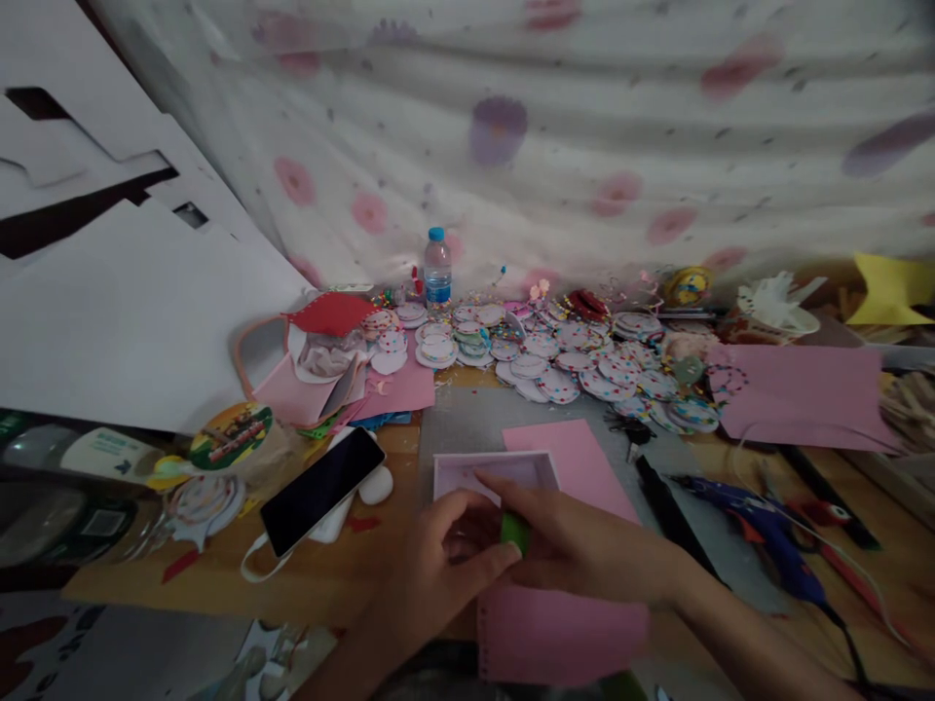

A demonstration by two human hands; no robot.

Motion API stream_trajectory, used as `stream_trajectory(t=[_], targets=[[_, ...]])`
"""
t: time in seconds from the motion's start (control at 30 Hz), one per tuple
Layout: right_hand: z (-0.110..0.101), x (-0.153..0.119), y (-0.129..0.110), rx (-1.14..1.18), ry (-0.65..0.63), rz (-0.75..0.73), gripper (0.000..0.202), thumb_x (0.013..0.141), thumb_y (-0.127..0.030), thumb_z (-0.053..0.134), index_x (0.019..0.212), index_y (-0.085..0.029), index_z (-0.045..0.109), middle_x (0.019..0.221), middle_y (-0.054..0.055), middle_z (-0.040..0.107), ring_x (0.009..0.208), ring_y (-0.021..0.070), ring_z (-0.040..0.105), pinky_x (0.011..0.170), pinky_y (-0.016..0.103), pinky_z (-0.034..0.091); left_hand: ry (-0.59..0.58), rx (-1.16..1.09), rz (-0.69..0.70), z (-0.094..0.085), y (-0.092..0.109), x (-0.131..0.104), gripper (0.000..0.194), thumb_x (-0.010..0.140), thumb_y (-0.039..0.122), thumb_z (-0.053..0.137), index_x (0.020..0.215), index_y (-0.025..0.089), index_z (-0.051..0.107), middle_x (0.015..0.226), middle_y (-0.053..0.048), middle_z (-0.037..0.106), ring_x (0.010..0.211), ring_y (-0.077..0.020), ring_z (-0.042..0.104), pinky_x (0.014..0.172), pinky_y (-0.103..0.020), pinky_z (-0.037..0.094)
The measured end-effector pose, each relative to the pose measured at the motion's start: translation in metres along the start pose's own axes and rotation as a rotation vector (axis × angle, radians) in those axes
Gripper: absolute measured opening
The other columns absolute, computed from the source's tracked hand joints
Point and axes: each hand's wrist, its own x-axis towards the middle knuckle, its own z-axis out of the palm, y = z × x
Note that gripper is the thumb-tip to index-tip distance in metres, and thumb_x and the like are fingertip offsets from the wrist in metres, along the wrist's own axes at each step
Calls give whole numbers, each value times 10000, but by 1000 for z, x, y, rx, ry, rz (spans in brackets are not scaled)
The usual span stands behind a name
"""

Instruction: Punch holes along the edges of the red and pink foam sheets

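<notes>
My left hand and my right hand meet at the front edge of a shallow pale open box. A small bright green object shows between them; its kind is hidden by the fingers. My right hand closes around it, one finger stretched out over the box. The thumb tip of my left hand presses at the green object, with that hand's other fingers curled. Below my hands lies a pink sheet with holes along its left edge. Another pink sheet lies behind the box on a grey mat.
Along the back are many dotted white paper discs and a water bottle. At left lie a phone and plastic bottles. To the right are a blue glue gun with its cord and a black strip.
</notes>
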Motion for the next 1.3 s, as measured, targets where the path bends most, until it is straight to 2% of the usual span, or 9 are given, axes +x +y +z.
stream_trajectory(t=[0.1,0.23,0.37,0.5,0.63,0.83,0.9,1.03,1.3], targets=[[0,0,5,-24,-89,51,815,769,-299,659,1442,-205,208,1168,109,605,969,224,592,806,314,461,-105,-8,-77,-6,1,6,230,720,235,707,902,148,596,849,-27,623,785,-158,594,692,-251,478],[-3,4,8,-30,-142,67,827,774,-326,668,1440,-200,195,1231,115,570,1052,241,558,847,329,446,-158,27,-21,-10,3,11,256,747,215,684,975,146,590,876,-26,617,803,-157,584,693,-248,470],[-3,8,14,32,-76,85,812,785,-301,662,1440,-227,186,1214,90,585,1016,218,576,836,309,447,-128,121,63,-7,1,11,219,837,198,570,1053,177,603,1014,-61,617,948,-188,586,797,-275,475],[-2,11,23,96,-28,137,775,771,-286,671,1415,-235,243,1093,55,628,870,180,602,722,271,474,-12,124,80,-2,-7,11,231,865,240,540,1078,191,613,1098,-80,602,991,-201,576,840,-293,472],[-3,13,28,98,33,152,724,771,-263,656,1395,-251,291,1137,58,598,884,178,589,758,296,480,56,9,1,-1,-12,15,219,858,307,559,1043,197,599,1033,-62,623,871,-184,603,763,-294,495],[-6,11,26,254,86,97,589,810,-242,606,1347,-276,367,1183,44,567,1057,188,542,918,330,426,61,-449,-191,-8,-14,20,293,774,344,678,1000,169,612,899,-42,628,808,-189,624,742,-342,522],[-5,7,24,256,161,83,464,860,-250,542,1308,-280,423,1118,38,573,1010,170,543,875,301,437,69,-615,-202,-13,-15,21,275,783,325,681,989,151,622,883,-47,635,790,-177,630,755,-344,519],[1,0,22,390,362,145,314,870,-327,549,1170,-249,498,755,-22,523,673,110,495,589,203,407,72,-836,-214,-23,-18,22,180,789,276,688,870,119,655,852,-61,658,790,-170,636,771,-322,512],[10,8,16,599,304,187,228,870,-371,549,994,-216,438,640,-66,434,545,75,362,473,188,260,-70,-701,-212,-27,-12,19,267,813,335,656,974,122,651,874,-83,678,785,-191,645,770,-327,495]])
